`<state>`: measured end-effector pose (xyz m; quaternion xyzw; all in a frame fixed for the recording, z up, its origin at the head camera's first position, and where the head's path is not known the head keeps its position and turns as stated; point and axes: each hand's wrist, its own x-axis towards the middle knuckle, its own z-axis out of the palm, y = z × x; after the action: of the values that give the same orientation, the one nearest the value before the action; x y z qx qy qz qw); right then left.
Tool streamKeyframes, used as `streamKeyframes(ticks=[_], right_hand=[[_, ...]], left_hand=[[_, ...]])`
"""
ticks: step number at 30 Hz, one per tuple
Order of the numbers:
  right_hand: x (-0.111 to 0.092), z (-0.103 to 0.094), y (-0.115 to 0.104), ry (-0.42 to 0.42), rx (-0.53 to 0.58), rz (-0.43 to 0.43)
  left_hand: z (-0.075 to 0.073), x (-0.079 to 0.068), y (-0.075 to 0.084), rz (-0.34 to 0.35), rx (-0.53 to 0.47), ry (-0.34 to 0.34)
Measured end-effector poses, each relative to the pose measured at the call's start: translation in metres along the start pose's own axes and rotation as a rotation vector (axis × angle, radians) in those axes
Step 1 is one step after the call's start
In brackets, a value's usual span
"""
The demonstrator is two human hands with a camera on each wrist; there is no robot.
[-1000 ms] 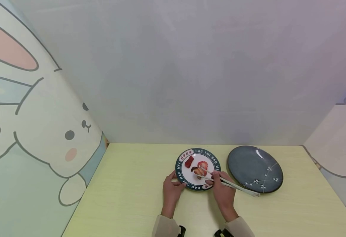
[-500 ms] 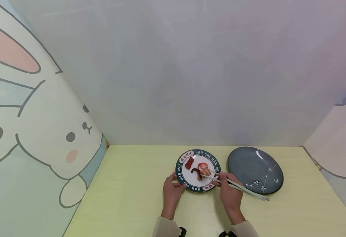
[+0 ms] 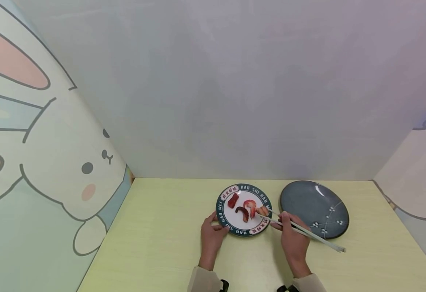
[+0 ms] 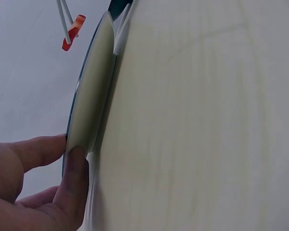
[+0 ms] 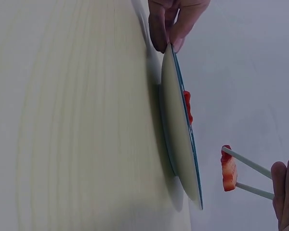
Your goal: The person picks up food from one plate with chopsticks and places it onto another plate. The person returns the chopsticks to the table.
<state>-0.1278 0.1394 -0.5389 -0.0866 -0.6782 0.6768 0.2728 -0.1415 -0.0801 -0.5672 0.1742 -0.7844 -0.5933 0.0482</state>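
Note:
My left hand (image 3: 213, 239) pinches the near-left rim of a small white plate (image 3: 236, 222) with a green lettered border. The thumb lies on the top side and a finger underneath, as the left wrist view shows. My right hand (image 3: 294, 239) grips a pair of pale chopsticks (image 3: 322, 239). Between their tips is a striped orange-red food piece (image 5: 229, 174), held above the plate and apart from it. On the plate lie a dark red chunk (image 3: 233, 200), a pink-red curled piece (image 3: 250, 206) and a brownish hooked piece (image 3: 243, 214).
A dark grey-blue plate (image 3: 304, 202) with white blossom decoration sits right of the small plate, close to my right hand. Both plates are on a pale yellow table (image 3: 162, 227). A grey wall (image 3: 213, 101) rises behind it, with cartoon-printed panels at both sides.
My right hand has moved to the right, and the chopsticks have carried the striped piece off the others towards the plate's right rim. The brownish hooked piece is now uncovered. My left hand stays put.

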Motion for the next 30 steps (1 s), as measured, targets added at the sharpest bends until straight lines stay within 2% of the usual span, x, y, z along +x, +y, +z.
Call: streamKeyframes(ticks=[6,19,23,29,30], right_hand=[[0.007,-0.007,0.000,0.037,0.042,0.005],[0.018,-0.021,0.000,0.103,-0.033,-0.017],[0.022,-0.027,0.001,0.146,-0.008,-0.001],[0.028,-0.037,0.003,0.165,-0.051,0.002],[0.030,-0.039,0.003,0.171,-0.032,0.007]], left_hand=[[0.000,0.001,0.003,-0.010,0.010,-0.002],[0.000,0.000,0.003,-0.006,0.012,-0.002],[-0.001,-0.001,0.004,-0.012,0.011,-0.004],[0.000,0.000,0.003,-0.018,0.001,-0.002],[0.001,0.000,0.003,-0.018,0.000,-0.001]])
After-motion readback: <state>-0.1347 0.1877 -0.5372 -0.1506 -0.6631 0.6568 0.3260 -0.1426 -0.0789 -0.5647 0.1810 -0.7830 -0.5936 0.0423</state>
